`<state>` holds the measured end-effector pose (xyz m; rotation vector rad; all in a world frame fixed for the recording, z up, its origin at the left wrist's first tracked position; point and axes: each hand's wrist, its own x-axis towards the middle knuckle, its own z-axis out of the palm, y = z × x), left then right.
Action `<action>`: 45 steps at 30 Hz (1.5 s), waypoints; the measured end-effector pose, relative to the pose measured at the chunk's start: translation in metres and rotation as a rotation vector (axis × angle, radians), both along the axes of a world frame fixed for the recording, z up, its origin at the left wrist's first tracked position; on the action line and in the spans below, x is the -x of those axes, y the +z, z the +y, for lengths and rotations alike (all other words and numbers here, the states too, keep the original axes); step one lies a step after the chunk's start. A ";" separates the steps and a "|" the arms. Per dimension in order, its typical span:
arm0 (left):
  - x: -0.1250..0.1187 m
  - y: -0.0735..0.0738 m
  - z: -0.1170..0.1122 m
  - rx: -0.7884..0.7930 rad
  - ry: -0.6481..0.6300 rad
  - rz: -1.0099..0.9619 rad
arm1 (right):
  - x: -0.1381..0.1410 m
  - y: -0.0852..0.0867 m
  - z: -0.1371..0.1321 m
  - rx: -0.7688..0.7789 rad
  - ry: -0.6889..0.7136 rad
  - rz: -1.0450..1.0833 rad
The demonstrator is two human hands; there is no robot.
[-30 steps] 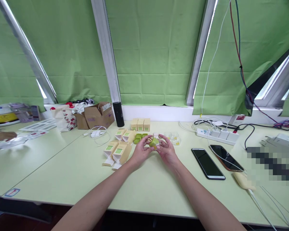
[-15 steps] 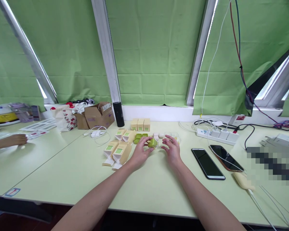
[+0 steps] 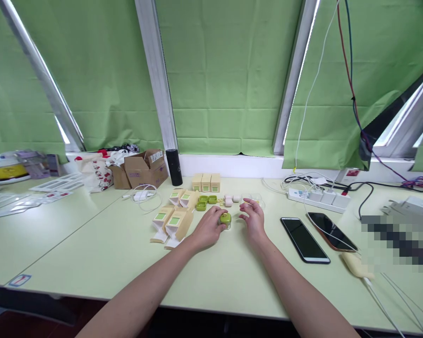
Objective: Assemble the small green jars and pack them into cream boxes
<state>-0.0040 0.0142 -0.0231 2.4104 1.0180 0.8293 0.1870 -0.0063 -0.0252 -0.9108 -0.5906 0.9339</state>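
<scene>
Seen from the head camera, a squat green-topped container [image 3: 225, 218] sits at the level of a pale table [image 3: 215, 274], between a worker's 2 bare hands, just off the fingertips of the left hand [image 3: 208, 229] and to their right. The left is the nearer of the 2, its thumb and fingers curled partway and gripping the container's left side; no clear long axis can be made out. The right hand [image 3: 253, 220] hovers a short gap away on the other side, fingers loosely spread, palm turned inward, holding nothing that shows. Beyond the hands lie 3 open green cases [image 3: 201, 206] and a few pale pink pieces [image 3: 228, 202], with opened beige boxes [image 3: 178, 224] left of them.
</scene>
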 end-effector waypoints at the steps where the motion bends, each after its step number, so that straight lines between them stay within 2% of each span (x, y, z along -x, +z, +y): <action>1: 0.000 0.001 0.000 -0.001 0.003 0.012 | 0.000 0.000 0.000 0.001 0.000 0.001; 16: 0.002 0.005 -0.006 -0.043 0.003 -0.016 | 0.000 0.000 -0.001 -0.006 0.004 -0.036; 25: 0.001 0.011 -0.010 -0.059 0.052 0.020 | 0.002 0.000 -0.002 -0.011 0.000 -0.030; 29: 0.005 0.023 -0.008 -0.188 0.202 0.071 | 0.002 0.001 -0.002 -0.012 -0.011 -0.028; 33: 0.015 0.049 -0.006 -0.361 0.411 0.255 | 0.002 0.000 -0.001 -0.006 -0.015 -0.041; 35: 0.025 0.062 -0.009 -0.391 0.518 0.365 | 0.001 0.000 -0.001 -0.003 -0.016 -0.049; 37: 0.037 0.070 -0.015 -0.404 0.573 0.447 | 0.001 -0.001 0.000 -0.004 -0.015 -0.061; 40: 0.058 0.070 -0.027 -0.432 0.655 0.537 | 0.002 0.000 0.000 -0.008 -0.017 -0.071; 45: 0.081 0.054 -0.048 -0.418 0.681 0.692 | 0.004 0.002 -0.002 -0.007 -0.023 -0.053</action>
